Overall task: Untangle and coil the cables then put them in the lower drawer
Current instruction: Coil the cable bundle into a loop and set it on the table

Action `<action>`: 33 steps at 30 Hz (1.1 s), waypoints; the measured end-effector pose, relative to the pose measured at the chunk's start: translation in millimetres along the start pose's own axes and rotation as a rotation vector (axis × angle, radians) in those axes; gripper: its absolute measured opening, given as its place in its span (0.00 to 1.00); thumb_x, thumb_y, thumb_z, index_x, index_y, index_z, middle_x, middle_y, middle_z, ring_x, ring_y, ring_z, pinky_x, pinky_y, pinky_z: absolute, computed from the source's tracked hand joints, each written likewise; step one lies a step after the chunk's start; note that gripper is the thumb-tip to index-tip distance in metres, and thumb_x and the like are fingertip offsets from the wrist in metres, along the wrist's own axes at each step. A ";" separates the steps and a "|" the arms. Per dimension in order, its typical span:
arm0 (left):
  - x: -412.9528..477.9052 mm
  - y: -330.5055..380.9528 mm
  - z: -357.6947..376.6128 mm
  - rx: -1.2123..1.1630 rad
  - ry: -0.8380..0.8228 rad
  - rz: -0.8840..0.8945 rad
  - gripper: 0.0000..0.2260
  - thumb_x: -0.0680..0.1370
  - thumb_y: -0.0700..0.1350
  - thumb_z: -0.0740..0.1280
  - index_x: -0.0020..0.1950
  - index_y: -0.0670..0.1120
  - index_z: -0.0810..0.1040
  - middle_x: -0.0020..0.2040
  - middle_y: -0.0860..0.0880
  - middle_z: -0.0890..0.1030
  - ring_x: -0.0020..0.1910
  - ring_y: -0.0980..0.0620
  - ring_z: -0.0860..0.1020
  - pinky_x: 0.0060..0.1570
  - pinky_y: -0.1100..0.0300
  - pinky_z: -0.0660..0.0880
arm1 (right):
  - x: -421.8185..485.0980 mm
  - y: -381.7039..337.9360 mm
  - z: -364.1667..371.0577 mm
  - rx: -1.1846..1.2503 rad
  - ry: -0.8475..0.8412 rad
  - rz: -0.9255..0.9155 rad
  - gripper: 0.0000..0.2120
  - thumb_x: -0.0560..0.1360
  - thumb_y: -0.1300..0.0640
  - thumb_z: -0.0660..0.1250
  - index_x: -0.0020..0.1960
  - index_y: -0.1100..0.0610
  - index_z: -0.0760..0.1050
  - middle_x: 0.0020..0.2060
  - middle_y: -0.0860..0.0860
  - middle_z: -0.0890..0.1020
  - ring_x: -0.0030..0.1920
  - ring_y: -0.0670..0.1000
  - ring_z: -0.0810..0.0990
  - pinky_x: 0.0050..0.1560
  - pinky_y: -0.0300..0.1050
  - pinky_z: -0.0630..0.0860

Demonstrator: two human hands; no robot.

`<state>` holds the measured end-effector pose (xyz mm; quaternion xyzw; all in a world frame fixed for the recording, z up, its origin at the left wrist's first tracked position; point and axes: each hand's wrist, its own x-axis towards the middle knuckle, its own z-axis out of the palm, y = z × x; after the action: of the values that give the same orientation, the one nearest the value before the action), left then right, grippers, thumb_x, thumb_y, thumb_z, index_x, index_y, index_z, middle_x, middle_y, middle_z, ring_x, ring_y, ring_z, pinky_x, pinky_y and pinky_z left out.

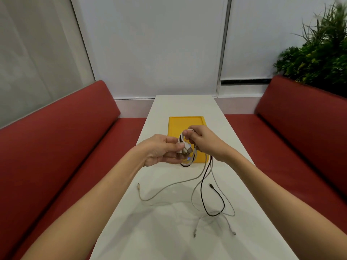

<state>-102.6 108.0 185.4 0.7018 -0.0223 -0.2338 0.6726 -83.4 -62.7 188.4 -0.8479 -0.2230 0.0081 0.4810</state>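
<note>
A tangled bundle of cables [187,152] hangs between both hands above the white table [169,222]. My left hand [159,152] pinches its USB plug ends. My right hand [202,141] grips the looped top of the bundle. From the bundle a white cable [169,186] trails down left onto the table, its plug lying near the left edge. A black cable [203,196] drops and loops to the right. Other white strands [230,209] lie crossed near the black loop, their plugs toward me. No drawer is in view.
A yellow tray [178,124] lies flat on the table just beyond my hands. Red bench seats [65,147] run along both sides of the narrow table. A green plant [319,49] stands behind the right bench. White blinds cover the far wall.
</note>
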 end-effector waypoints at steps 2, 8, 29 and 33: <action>0.8 -6.7 5.9 0.103 0.141 0.042 0.12 0.76 0.42 0.70 0.58 0.40 0.79 0.46 0.43 0.85 0.41 0.48 0.85 0.41 0.60 0.82 | 1.4 2.1 2.4 -0.026 -0.033 0.004 0.14 0.81 0.55 0.58 0.40 0.59 0.72 0.33 0.54 0.70 0.31 0.47 0.66 0.31 0.39 0.64; 5.3 -16.0 13.0 0.732 0.609 0.247 0.13 0.72 0.60 0.68 0.41 0.51 0.85 0.32 0.52 0.84 0.35 0.54 0.81 0.36 0.58 0.77 | 3.5 3.2 4.0 0.041 -0.068 0.045 0.15 0.82 0.54 0.57 0.46 0.64 0.75 0.32 0.52 0.72 0.23 0.39 0.67 0.24 0.30 0.63; 3.6 5.4 9.1 0.439 0.306 0.146 0.18 0.75 0.43 0.71 0.64 0.42 0.76 0.39 0.47 0.81 0.39 0.51 0.81 0.43 0.61 0.80 | 1.2 15.4 -11.0 0.220 0.023 0.144 0.17 0.76 0.45 0.67 0.39 0.59 0.80 0.23 0.48 0.62 0.23 0.46 0.57 0.22 0.36 0.56; 5.0 6.4 13.8 0.496 0.331 0.221 0.12 0.75 0.45 0.71 0.58 0.47 0.80 0.45 0.49 0.81 0.50 0.49 0.80 0.54 0.53 0.79 | 0.3 15.3 -13.2 0.221 0.043 0.126 0.17 0.76 0.45 0.66 0.40 0.59 0.79 0.25 0.51 0.61 0.23 0.46 0.57 0.23 0.36 0.57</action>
<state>-101.2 92.7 190.2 0.8663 -0.0448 -0.0295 0.4966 -74.4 -80.0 183.0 -0.8020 -0.1568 0.0448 0.5747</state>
